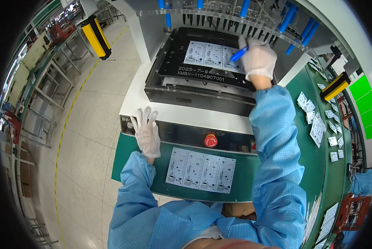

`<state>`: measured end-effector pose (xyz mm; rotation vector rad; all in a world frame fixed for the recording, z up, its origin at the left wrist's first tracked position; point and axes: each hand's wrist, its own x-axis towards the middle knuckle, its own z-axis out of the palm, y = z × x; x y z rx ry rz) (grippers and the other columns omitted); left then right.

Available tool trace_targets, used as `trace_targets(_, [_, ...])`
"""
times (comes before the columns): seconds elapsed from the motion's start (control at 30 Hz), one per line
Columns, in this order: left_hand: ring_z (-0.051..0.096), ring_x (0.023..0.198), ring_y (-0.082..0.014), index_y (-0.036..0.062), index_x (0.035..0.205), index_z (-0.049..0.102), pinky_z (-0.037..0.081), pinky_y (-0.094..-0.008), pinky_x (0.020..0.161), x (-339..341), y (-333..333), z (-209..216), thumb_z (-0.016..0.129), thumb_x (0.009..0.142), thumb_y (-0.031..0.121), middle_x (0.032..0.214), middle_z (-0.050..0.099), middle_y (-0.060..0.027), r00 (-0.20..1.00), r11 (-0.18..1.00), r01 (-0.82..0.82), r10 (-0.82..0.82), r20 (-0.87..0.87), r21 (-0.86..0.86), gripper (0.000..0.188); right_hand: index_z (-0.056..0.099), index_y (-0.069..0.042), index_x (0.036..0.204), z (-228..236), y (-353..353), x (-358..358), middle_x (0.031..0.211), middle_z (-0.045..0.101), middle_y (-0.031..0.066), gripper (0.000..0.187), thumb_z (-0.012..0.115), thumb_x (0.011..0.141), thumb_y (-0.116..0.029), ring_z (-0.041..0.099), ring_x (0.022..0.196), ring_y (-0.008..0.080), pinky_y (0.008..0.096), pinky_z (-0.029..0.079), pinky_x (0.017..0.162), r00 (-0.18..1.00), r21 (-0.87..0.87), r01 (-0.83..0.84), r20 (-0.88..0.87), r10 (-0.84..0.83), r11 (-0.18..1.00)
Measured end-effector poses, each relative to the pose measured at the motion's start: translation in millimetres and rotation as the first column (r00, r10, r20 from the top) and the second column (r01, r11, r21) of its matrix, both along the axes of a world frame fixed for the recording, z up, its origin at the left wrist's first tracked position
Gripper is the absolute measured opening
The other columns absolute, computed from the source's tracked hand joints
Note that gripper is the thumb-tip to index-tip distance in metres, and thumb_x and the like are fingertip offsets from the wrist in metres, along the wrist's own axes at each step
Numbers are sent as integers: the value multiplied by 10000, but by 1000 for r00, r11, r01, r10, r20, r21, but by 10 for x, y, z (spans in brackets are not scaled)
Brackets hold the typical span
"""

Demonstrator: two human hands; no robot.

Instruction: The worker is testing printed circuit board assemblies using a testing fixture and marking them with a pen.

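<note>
My right hand, in a white glove, is closed around a blue pen. The pen is over the right part of a white circuit board panel, which lies on the black fixture plate of a test machine. My left hand, also gloved, rests with fingers spread on the left end of the machine's front control panel, beside a knob. Below that panel, a second white circuit board panel lies flat on the green table. Neither hand touches it.
A red stop button sits mid-panel. Black probes and blue posts hang above the fixture. Yellow-black light guards flank the machine. Several loose boards lie on the green bench at right. Left are a tiled floor and racks.
</note>
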<state>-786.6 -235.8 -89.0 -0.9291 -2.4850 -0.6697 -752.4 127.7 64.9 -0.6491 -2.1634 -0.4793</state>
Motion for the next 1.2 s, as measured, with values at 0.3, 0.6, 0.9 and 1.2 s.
trace_targets(0.3, [272, 1395, -350, 125, 1270, 561, 97, -545, 1157, -205, 61, -113, 213, 1019, 368, 1412, 468, -67, 998, 999, -31, 33, 46, -39, 494, 609, -48, 868, -316, -110, -250, 889, 627, 236, 429, 443, 959, -433, 623, 803, 415, 479, 500, 749, 753, -473, -413, 303, 584, 778])
trace_targets(0.6, [245, 1394, -375, 118, 1332, 495, 61, -540, 1159, -100, 74, -99, 301, 983, 280, 1455, 397, -113, 997, 1000, 6, -6, 80, -7, 431, 611, -30, 808, -205, -133, -40, 711, 611, 210, 344, 541, 925, -346, 613, 676, 412, 461, 496, 645, 907, -354, -372, 59, 418, 858])
trace_targets(0.9, [272, 1398, -368, 26, 1294, 546, 186, -394, 1152, 119, 32, -424, 315, 1018, 279, 1434, 431, -178, 971, 949, 54, -122, 207, 310, 441, 590, 0, 1110, -991, -610, 2566, 961, 648, 148, 223, 550, 951, -150, 661, 782, 245, 314, 532, 678, 867, -807, -348, -471, -163, 476])
trace_targets(1.2, [318, 1359, -403, 15, 1289, 520, 332, -431, 1082, 220, 279, -175, 365, 1019, 310, 1483, 322, -227, 968, 926, 42, -132, 215, 376, 429, 618, -47, 1112, -1321, -707, 2769, 757, 628, 92, 392, 369, 1021, -336, 608, 539, 182, 330, 474, 467, 883, -929, -239, -329, -333, 284])
